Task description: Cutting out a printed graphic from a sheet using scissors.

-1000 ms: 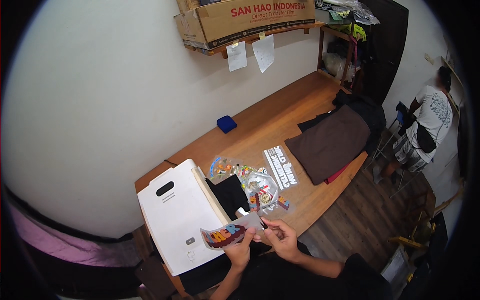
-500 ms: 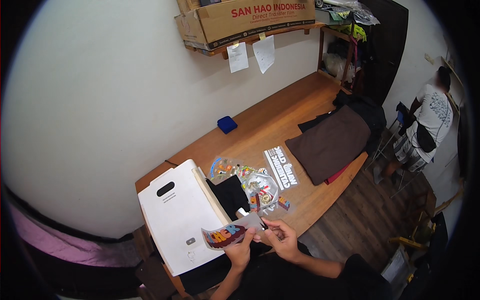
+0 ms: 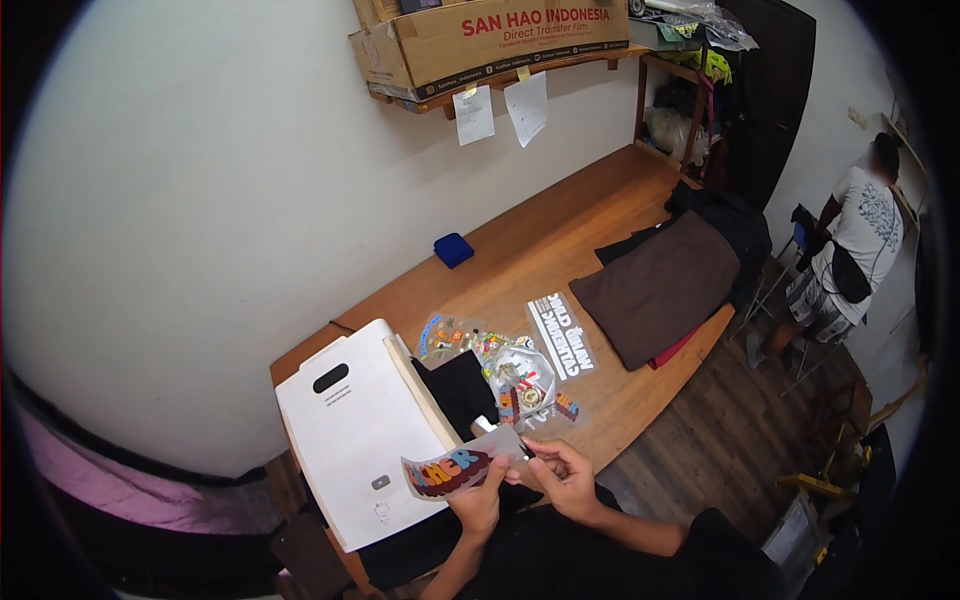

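Note:
A clear transfer film sheet (image 3: pixel 450 472) with blue, orange and maroon lettering hangs curled over the edge of a white machine (image 3: pixel 360 430). My left hand (image 3: pixel 480 503) is closed on the sheet, its thumb on top. At the sheet's right edge my right hand (image 3: pixel 566 484) is closed in a pinch, fingertips together. A small dark thing shows at those fingertips, too small to name. Just beyond my hands lie a clear plastic bag (image 3: pixel 522 372) with small bits in it and several printed film sheets, one with white lettering (image 3: pixel 562 335).
Black cloth (image 3: pixel 452 388) lies against the machine. Folded brown fabric (image 3: pixel 660 285) rests on dark garments at the wooden table's (image 3: pixel 520 260) right end. A blue folded item (image 3: pixel 453 250) is by the wall. A cardboard box (image 3: pixel 500 40) sits on the shelf. Another person (image 3: pixel 860 240) stands far right.

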Demonstrator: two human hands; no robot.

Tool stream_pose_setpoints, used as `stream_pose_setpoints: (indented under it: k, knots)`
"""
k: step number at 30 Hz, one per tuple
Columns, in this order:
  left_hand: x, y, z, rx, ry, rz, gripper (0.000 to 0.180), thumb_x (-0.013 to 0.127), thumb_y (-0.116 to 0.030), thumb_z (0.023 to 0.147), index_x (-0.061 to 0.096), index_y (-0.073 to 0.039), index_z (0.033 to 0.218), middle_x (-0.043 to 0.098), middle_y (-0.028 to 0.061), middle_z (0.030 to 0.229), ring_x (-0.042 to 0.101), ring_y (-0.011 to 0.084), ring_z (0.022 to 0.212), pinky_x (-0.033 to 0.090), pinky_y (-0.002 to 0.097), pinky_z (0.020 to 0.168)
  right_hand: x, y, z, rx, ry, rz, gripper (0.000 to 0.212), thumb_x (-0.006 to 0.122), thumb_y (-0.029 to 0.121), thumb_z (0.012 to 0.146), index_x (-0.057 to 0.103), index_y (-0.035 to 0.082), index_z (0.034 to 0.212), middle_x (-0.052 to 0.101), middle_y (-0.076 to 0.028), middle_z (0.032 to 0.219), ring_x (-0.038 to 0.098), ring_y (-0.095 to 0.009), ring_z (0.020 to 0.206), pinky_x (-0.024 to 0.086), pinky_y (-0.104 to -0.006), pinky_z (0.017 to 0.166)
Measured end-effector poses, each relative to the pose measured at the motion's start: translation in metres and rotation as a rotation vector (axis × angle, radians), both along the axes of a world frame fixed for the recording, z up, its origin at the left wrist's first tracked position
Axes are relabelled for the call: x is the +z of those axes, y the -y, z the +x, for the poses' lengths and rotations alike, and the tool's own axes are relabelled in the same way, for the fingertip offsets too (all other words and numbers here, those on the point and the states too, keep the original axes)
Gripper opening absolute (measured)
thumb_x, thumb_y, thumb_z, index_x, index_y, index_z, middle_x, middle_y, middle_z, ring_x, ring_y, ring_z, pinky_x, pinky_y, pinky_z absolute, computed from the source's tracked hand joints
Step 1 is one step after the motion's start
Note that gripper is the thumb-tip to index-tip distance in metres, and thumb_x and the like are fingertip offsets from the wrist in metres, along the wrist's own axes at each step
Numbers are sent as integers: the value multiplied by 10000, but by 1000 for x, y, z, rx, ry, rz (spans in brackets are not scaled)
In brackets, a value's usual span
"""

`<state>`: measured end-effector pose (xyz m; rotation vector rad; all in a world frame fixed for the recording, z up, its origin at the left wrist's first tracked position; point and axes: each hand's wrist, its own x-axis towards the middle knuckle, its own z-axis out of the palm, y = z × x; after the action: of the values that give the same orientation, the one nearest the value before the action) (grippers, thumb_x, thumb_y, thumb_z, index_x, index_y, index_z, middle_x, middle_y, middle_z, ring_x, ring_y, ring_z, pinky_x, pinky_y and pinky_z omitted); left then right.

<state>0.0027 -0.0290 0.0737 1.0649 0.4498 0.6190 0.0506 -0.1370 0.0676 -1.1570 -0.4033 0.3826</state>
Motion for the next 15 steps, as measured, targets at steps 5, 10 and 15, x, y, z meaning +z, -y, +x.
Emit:
stream_pose_setpoints:
  k: [5,10,15]
  knots:
    - [0,0,0,10,-32,-2,132,607,19,753,533,58,854,594,115,722,581,146,577,496,234,529,0,2,-1,11,-10,-9,259,496,-10,829,481,-49,1084,532,-113,1067,510,-86,905,423,-199,763]
    - [3,1,1,15,-13,-21,126,608,20,750,536,60,847,595,115,721,580,146,571,494,232,525,0,1,0,-5,-7,13,268,498,-6,829,477,-44,1094,529,-108,1069,509,-84,903,425,-199,758]
    - [2,1,0,10,-9,8,128,607,17,752,537,60,849,594,115,718,578,147,564,491,231,518,-2,3,0,30,-28,18,280,501,5,830,471,-38,1106,528,-104,1071,504,-83,915,426,-204,760]
